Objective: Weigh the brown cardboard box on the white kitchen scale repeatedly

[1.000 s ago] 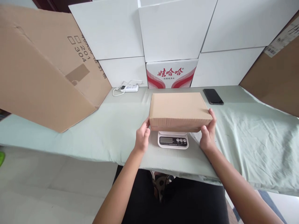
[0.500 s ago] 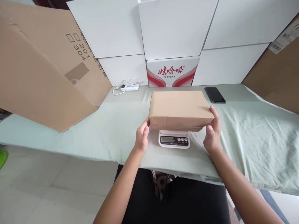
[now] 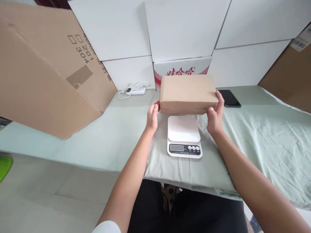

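Between my two hands is a closed brown cardboard box (image 3: 188, 90), held behind and above the white kitchen scale (image 3: 184, 129). My left hand (image 3: 153, 115) grips the box's left end, fingers partly hidden behind it. At the right end my right hand (image 3: 215, 113) has the thumb on the near face and fingers along the side. The scale's platform shows bare, with its display and several round buttons facing me; the display's reading cannot be made out.
A white power strip (image 3: 136, 91) with a cable lies back left. The black phone (image 3: 229, 98) is back right, partly behind my right hand. White boxes (image 3: 179, 29) form a wall behind; large cardboard sheets (image 3: 48, 71) stand at both sides. A green cloth (image 3: 116, 139) covers the table.
Both hands have carried the cardboard box away from me, off the area over the scale. The scale's platform, hidden before, is now visible. The box now covers part of the red-lettered carton.
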A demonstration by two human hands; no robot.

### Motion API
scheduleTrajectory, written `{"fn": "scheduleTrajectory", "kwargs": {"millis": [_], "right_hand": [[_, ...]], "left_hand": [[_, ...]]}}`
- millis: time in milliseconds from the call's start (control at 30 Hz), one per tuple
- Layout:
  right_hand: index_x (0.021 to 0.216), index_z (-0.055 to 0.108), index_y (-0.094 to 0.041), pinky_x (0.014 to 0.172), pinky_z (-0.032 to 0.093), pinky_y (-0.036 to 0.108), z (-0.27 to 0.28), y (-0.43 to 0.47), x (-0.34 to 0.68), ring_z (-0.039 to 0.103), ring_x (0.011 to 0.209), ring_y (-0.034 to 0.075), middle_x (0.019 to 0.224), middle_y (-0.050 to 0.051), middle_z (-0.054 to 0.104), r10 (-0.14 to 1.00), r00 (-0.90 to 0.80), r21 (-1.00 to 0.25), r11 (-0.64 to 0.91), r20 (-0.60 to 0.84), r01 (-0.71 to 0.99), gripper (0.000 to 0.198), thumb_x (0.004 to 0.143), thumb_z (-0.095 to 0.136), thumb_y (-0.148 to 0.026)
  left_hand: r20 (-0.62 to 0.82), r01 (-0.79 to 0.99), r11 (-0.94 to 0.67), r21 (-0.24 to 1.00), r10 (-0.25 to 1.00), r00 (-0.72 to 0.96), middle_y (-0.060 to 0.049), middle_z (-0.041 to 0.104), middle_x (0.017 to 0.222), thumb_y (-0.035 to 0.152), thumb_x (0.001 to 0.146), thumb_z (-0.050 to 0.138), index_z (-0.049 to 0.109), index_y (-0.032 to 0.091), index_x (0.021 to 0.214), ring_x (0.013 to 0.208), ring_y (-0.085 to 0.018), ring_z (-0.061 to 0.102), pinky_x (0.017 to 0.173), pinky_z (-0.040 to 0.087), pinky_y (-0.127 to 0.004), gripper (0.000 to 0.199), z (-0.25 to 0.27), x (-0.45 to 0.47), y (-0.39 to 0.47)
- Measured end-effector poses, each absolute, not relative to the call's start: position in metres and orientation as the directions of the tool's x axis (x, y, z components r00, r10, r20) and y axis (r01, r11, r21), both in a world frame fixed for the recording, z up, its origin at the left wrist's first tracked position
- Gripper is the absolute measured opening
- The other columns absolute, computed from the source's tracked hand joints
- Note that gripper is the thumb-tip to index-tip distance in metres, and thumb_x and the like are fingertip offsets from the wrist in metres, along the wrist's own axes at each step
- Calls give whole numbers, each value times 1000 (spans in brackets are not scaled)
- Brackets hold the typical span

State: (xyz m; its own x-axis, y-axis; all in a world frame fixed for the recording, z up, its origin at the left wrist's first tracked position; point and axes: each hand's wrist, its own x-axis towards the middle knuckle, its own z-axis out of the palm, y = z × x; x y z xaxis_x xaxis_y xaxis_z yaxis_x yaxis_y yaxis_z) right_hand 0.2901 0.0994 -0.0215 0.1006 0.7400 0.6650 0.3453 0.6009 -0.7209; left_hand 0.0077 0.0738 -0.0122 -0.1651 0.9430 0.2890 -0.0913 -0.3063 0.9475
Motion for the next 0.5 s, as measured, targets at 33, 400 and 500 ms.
{"fn": "scheduleTrajectory", "kwargs": {"millis": [33, 400, 500], "right_hand": [[174, 38, -50, 126, 51, 79, -27, 103, 290, 49, 165, 47, 172, 6, 53, 749, 92, -729, 597, 656, 336, 88, 96, 42, -90], [171, 44, -47, 143, 35, 72, -44, 125, 292, 36, 174, 40, 175, 2, 52, 810, 53, -784, 546, 584, 294, 95, 90, 49, -97], [172, 43, -42, 144, 34, 69, -47, 126, 293, 35, 175, 39, 177, 4, 50, 830, 43, -803, 524, 556, 283, 102, 87, 53, -98]], "left_hand": [[288, -91, -305, 948, 944, -160, -15, 70, 166, 91, 95, 55, 70, 23, 147, 163, -37, 60, 134, 49, -49, 87, -18, 8, 77], [154, -134, -173, 976, 978, -137, -13, 69, 167, 93, 97, 50, 68, 26, 149, 170, -36, 51, 138, 46, -48, 86, -45, 13, 87], [157, -152, -176, 973, 979, -128, -12, 68, 168, 88, 100, 51, 68, 26, 148, 170, -36, 50, 139, 45, -49, 80, -49, 13, 89]]}}
